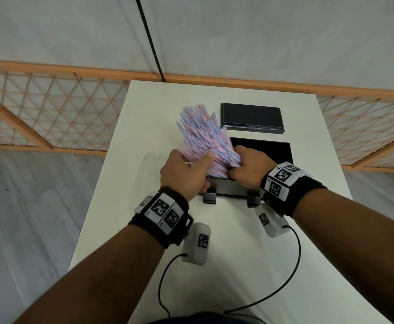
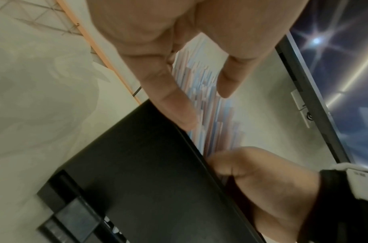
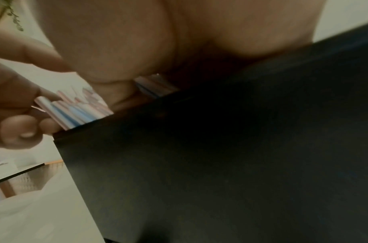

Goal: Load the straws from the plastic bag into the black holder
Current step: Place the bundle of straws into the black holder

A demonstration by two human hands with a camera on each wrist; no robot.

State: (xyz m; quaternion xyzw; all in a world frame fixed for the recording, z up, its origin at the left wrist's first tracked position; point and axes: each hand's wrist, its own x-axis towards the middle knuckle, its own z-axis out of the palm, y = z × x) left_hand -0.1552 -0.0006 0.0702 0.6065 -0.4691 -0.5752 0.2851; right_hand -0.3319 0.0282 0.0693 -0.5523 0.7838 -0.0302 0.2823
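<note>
A thick bundle of pink, white and blue straws (image 1: 199, 133) fans up and away from me in the head view, its lower end over the open black holder (image 1: 265, 149). My left hand (image 1: 186, 170) grips the bundle's left side, thumb across the straws. My right hand (image 1: 249, 166) holds the bundle's right side with curled fingers, above the holder's opening. In the left wrist view the straws (image 2: 208, 105) run between my fingers above the holder's black wall (image 2: 137, 172). The right wrist view shows straw ends (image 3: 79, 111) at the holder's rim (image 3: 199, 148). The plastic bag is not clearly visible.
The holder's black lid (image 1: 252, 118) lies flat on the white table (image 1: 144, 230) behind the holder. Two small black feet (image 1: 209, 198) stick out at the holder's near side. A wooden lattice railing (image 1: 51, 108) runs behind the table. Wrist camera cables trail over the near tabletop.
</note>
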